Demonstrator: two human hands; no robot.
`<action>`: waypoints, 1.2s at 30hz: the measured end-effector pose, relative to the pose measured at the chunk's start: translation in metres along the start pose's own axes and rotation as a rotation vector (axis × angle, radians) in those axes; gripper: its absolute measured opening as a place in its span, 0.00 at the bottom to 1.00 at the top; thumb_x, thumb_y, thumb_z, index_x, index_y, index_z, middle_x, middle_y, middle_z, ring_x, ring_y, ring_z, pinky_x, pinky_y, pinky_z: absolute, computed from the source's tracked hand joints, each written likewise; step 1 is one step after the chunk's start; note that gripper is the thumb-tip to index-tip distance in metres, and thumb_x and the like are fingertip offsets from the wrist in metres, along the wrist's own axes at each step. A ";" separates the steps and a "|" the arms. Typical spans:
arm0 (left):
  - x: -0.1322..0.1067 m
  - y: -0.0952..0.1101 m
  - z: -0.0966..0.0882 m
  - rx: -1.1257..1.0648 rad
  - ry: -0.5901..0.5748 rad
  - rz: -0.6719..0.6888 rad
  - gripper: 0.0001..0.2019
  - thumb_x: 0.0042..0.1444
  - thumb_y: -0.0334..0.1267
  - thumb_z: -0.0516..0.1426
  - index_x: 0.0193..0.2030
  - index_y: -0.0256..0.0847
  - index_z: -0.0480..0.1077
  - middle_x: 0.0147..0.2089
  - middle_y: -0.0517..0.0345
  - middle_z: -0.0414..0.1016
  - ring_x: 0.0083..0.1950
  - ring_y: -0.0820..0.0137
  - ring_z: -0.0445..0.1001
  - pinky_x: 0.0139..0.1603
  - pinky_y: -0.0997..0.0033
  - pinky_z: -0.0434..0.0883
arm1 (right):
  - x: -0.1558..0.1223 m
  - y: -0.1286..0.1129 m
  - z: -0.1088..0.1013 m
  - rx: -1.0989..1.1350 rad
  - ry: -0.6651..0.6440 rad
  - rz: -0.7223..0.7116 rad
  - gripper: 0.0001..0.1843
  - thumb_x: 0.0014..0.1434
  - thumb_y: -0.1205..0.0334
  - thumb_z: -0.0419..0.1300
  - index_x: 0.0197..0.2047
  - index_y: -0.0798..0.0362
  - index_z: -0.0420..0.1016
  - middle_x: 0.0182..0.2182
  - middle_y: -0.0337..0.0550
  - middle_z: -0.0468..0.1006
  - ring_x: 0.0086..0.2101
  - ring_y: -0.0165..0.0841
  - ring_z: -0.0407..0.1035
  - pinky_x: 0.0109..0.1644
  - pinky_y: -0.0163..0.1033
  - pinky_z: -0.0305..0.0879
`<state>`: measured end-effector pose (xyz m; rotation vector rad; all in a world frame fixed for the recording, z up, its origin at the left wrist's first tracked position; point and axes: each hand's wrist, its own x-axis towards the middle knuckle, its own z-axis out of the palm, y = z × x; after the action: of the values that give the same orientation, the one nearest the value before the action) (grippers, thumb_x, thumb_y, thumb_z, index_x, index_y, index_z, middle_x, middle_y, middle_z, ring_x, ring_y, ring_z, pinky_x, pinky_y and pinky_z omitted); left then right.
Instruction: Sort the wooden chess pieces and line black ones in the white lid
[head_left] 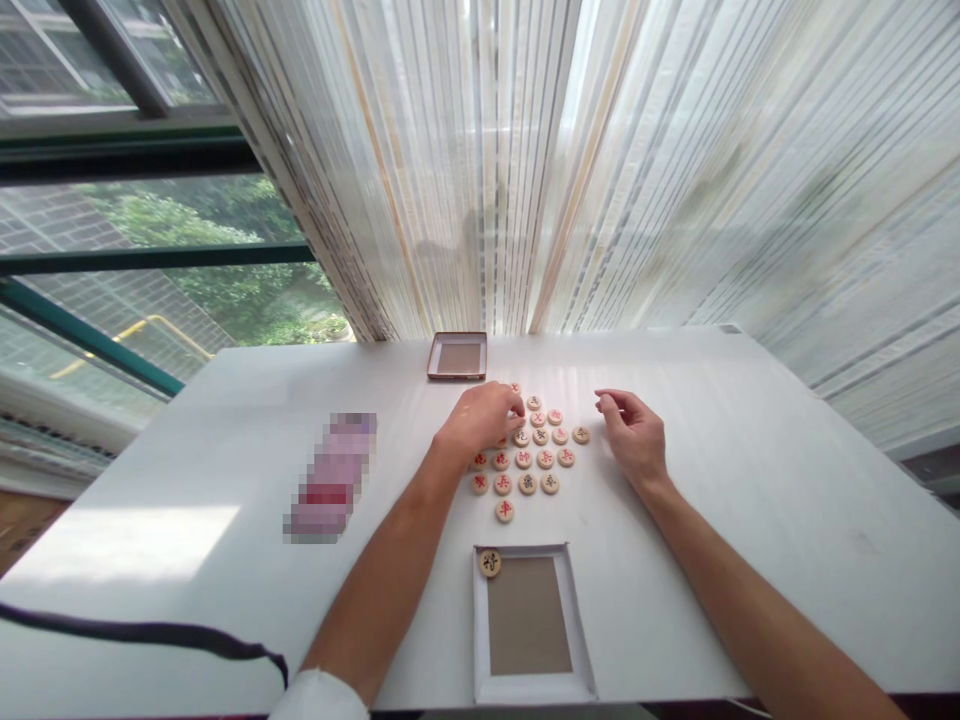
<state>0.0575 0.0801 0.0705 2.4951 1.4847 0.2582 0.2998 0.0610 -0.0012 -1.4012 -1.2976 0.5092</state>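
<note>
Several round wooden game pieces [534, 452] with red or dark characters lie in rows at the middle of a white table [750, 480]. My left hand [484, 418] rests over the left part of the rows, fingers curled down onto a piece near the top. My right hand [634, 430] hovers just right of the pieces, fingers loosely curled, with nothing seen in it. One more piece [490, 562] lies in the top left corner of a shallow white-rimmed box [529, 685] near the front edge.
A brown-rimmed box lid [457, 356] lies at the back of the table by the striped curtain [600, 160]. A blurred pink-red object [334, 475] lies to the left. A black strap [150, 634] runs across the front left. A window [150, 250] is at the left.
</note>
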 end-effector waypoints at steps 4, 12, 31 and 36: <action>0.001 0.000 0.002 0.021 -0.006 -0.002 0.08 0.61 0.41 0.60 0.39 0.46 0.81 0.45 0.55 0.82 0.46 0.61 0.79 0.44 0.68 0.72 | 0.000 0.000 0.000 0.005 -0.005 0.004 0.14 0.64 0.52 0.60 0.45 0.52 0.81 0.35 0.45 0.82 0.38 0.39 0.78 0.43 0.42 0.73; 0.001 0.001 0.005 0.053 -0.005 -0.006 0.07 0.60 0.40 0.60 0.38 0.46 0.81 0.44 0.55 0.82 0.45 0.62 0.79 0.42 0.70 0.71 | -0.001 -0.001 0.000 0.017 -0.003 0.006 0.14 0.64 0.52 0.60 0.44 0.52 0.81 0.35 0.45 0.82 0.37 0.38 0.77 0.42 0.42 0.73; 0.005 0.006 0.010 0.146 -0.003 -0.059 0.08 0.60 0.44 0.60 0.39 0.47 0.81 0.44 0.54 0.83 0.44 0.61 0.80 0.43 0.68 0.72 | -0.001 -0.002 0.000 0.029 -0.012 0.021 0.15 0.63 0.51 0.60 0.44 0.53 0.81 0.32 0.43 0.80 0.35 0.37 0.76 0.39 0.41 0.72; 0.005 0.007 0.012 0.158 0.004 -0.064 0.08 0.60 0.44 0.59 0.39 0.46 0.80 0.43 0.53 0.83 0.43 0.61 0.80 0.42 0.69 0.71 | 0.000 -0.003 0.000 0.034 -0.013 0.016 0.15 0.63 0.51 0.61 0.44 0.53 0.80 0.32 0.43 0.80 0.35 0.37 0.77 0.39 0.41 0.72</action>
<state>0.0691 0.0799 0.0615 2.5617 1.6433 0.1404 0.2986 0.0602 0.0010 -1.3828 -1.2837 0.5495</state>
